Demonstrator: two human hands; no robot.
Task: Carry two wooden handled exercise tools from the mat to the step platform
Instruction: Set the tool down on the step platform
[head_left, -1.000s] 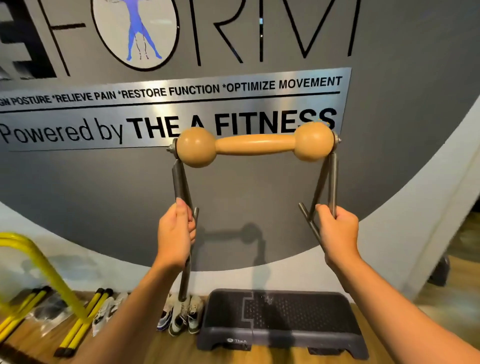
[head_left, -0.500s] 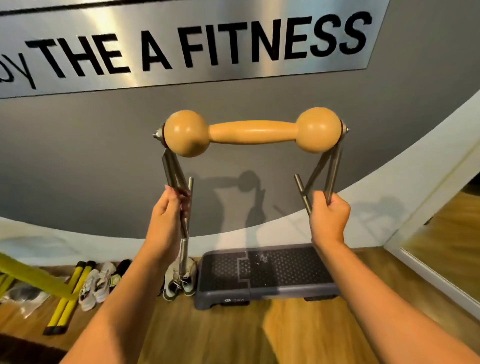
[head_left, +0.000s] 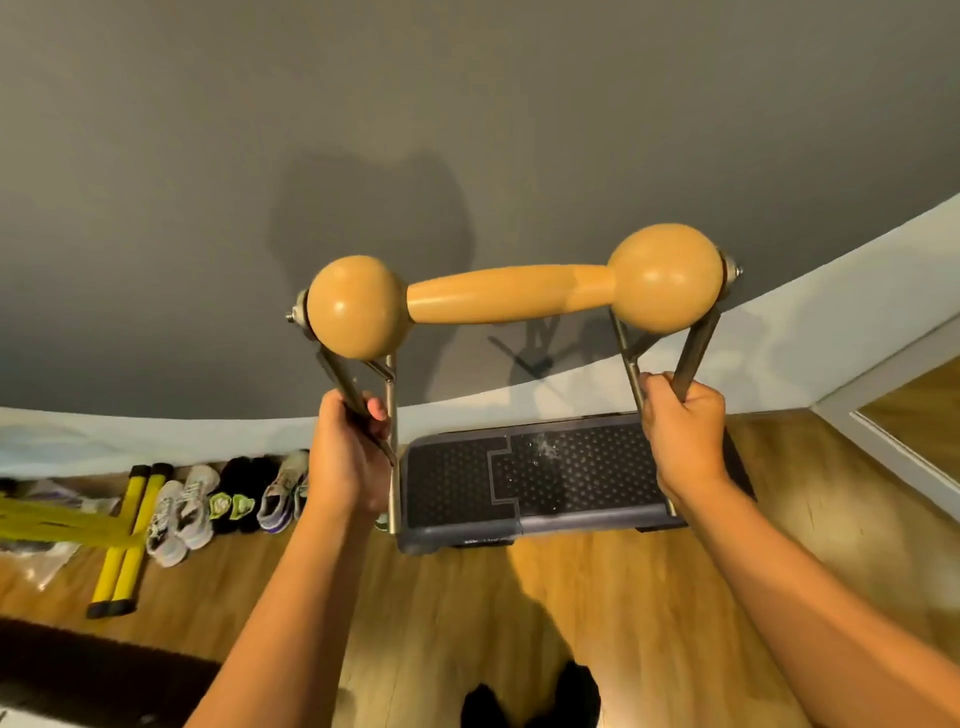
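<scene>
I hold a wooden handled exercise tool (head_left: 511, 293) up in front of me: a tan wooden bar with a ball at each end, mounted on grey metal legs. My left hand (head_left: 345, 457) is closed around the left metal legs. My right hand (head_left: 683, 428) grips the right metal legs. The dark step platform (head_left: 545, 478) lies on the wooden floor against the wall, just below and beyond the tool. A second tool is not visible apart from this one.
Several pairs of shoes (head_left: 228, 499) line the wall left of the platform. Yellow sticks (head_left: 124, 540) and a yellow hurdle (head_left: 52, 525) lie further left. A dark mat edge (head_left: 78, 670) is at lower left. A mirror frame (head_left: 893, 441) stands at right.
The view has tilted down and moved closer to the platform. The tool sits lower over the platform, with both hands still gripping its legs. The wall lettering has left the view.
</scene>
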